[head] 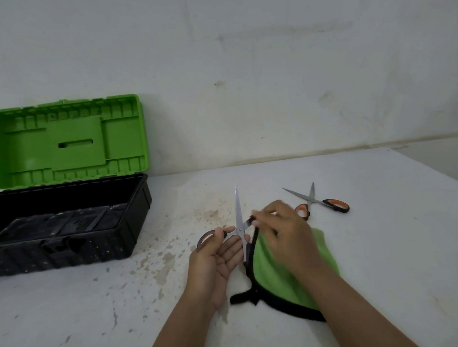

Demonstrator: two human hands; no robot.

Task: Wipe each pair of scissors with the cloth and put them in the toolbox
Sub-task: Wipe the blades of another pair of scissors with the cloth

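Left hand (218, 255) grips grey-handled steel scissors (239, 222) blades-up above the white table (383, 245), right hand (280, 228) pinches the black-edged green cloth (277, 276) at their pivot; orange-handled scissors (319, 201) lie beyond, open green-lidded black toolbox (67, 222) far left.

The right hand (282, 226) is smeared with motion blur, so can't really tell how its fingers sit on the cloth (282, 276). That hand and arm cover a good chunk of the cloth, plus part of one handle of the far scissors (315, 199). The toolbox (67, 222) is cut off at the left edge, and its inside is too dark to make out.
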